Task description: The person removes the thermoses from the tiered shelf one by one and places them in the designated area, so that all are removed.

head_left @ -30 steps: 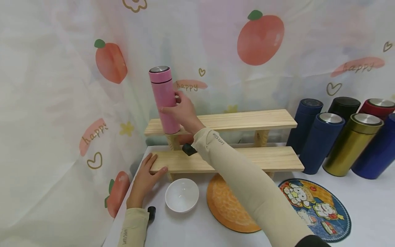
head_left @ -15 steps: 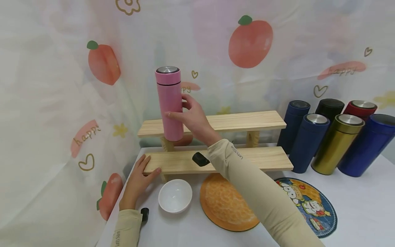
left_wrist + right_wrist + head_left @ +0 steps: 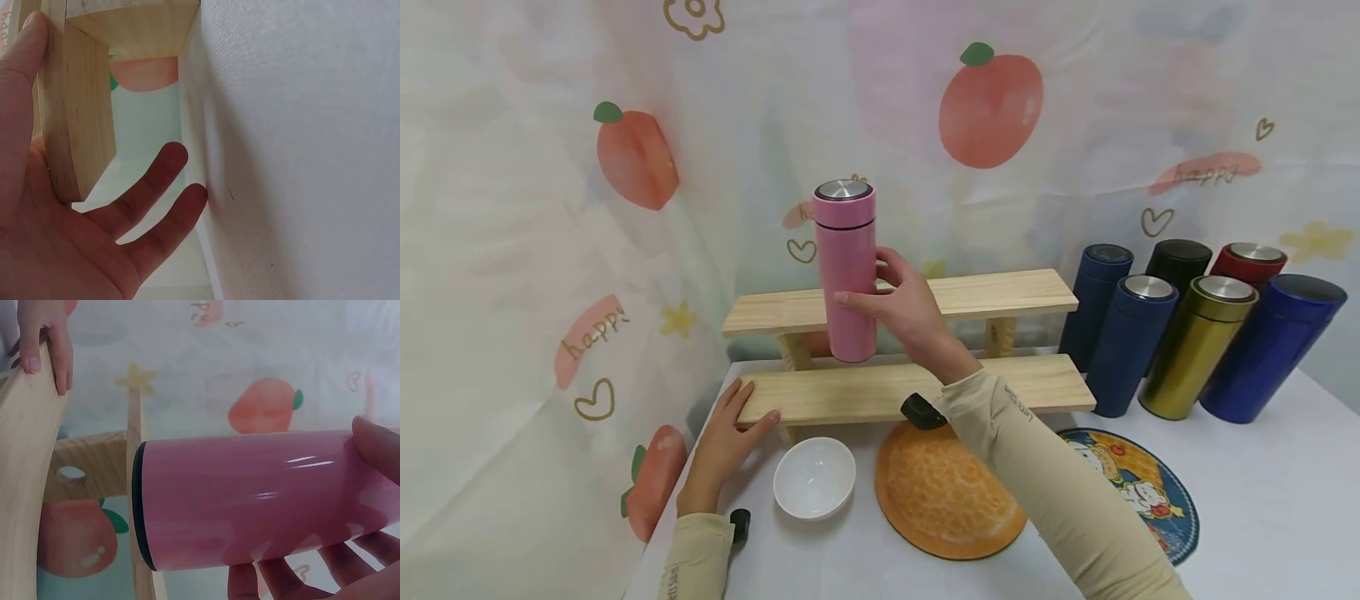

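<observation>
My right hand point(image 3: 904, 308) grips a tall pink flask point(image 3: 846, 267) with a steel lid, upright in the air in front of the upper plank of a two-step wooden shelf point(image 3: 1000, 292). In the right wrist view the pink flask point(image 3: 250, 494) lies across the frame with my fingers point(image 3: 375, 450) curled round it. My left hand point(image 3: 730, 421) rests on the left end of the lower plank point(image 3: 865, 390), fingers straight. In the left wrist view the plank end point(image 3: 75, 125) sits against my left hand's point(image 3: 94, 219) palm.
A white bowl point(image 3: 814, 477) and a round orange mat point(image 3: 943, 492) lie in front of the shelf, with a cartoon mat point(image 3: 1142, 492) to the right. Several flasks stand at the right: navy point(image 3: 1123, 342), black point(image 3: 1180, 254), red point(image 3: 1255, 258), gold point(image 3: 1195, 342), blue point(image 3: 1270, 346). A fruit-print curtain point(image 3: 625, 167) hangs behind.
My right hand has carried the pink flask rightward and down, off the upper plank's left end toward the lower one. The left hand stays on the lower plank.
</observation>
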The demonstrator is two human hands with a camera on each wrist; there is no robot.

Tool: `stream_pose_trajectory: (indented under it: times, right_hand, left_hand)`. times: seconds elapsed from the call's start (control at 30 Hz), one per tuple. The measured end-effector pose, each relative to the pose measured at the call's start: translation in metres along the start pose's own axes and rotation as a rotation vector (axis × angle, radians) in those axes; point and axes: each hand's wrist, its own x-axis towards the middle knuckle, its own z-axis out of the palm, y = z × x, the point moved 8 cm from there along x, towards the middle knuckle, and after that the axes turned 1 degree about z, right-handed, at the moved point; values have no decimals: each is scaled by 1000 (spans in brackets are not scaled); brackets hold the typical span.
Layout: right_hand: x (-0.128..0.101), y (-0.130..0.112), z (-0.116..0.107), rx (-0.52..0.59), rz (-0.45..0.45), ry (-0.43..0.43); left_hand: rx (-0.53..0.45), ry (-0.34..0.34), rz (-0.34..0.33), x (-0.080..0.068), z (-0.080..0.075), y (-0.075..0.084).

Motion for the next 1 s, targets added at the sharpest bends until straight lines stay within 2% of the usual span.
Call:
stream_pose_trajectory:
  times: [0.3, 0.6, 0.8, 1.0]
  right_hand:
    - [-31, 4, -40, -32, 26, 63]
    - [-69, 7, -91, -33, 41, 128]
    - [-94, 7, -125, -97, 59, 179]
    - [-118, 9, -157, -127, 97, 212]
  left_hand:
    - [22, -20, -13, -3, 0, -1]
    - [28, -39, -15, -4, 3, 0]
    - [38, -18, -4, -8, -1, 2]
    - [52, -51, 4, -10, 0, 4]
